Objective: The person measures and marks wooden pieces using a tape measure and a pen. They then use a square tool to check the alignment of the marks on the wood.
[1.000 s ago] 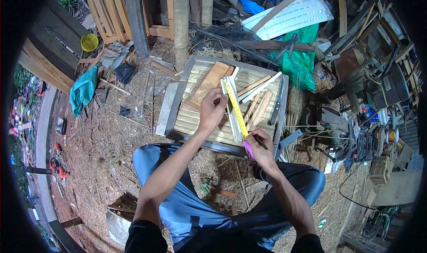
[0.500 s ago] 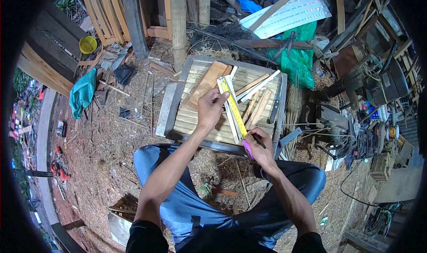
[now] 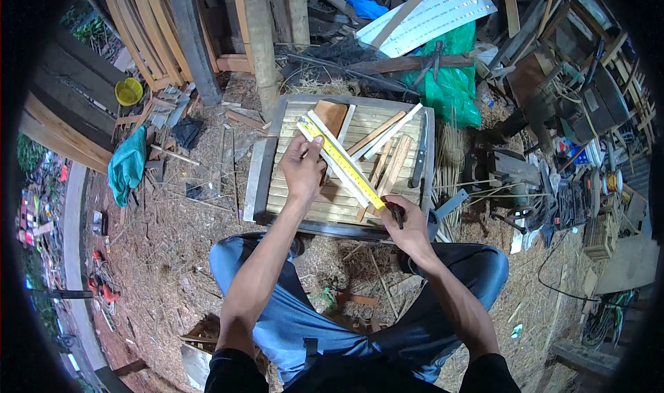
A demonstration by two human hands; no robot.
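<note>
My left hand (image 3: 303, 168) is closed on the far end of a yellow tape measure (image 3: 340, 159), thumb on the blade. Along the tape lies a pale thin wooden strip (image 3: 357, 193), and the left fingers hold it too. At the near end my right hand (image 3: 409, 228) is closed around the tape, whose case is hidden in the palm. A dark pen-like stick (image 3: 397, 217) juts from between those fingers. Both hands are over a slatted low table (image 3: 282, 198). A brown wood block (image 3: 331, 115) lies beyond the left hand.
On the table's right side lie several loose wood strips (image 3: 394, 166) and a dark-handled knife (image 3: 417, 168). A metal blade (image 3: 452, 204) sticks out by the right edge. Behind are a green plastic bag (image 3: 453, 85) and a bamboo post (image 3: 261, 47). Shavings cover the ground.
The tape and strip have swung, their far end going left with my left hand, uncovering more of the table. The purple piece by my right hand is hidden now. The view has shifted slightly.
</note>
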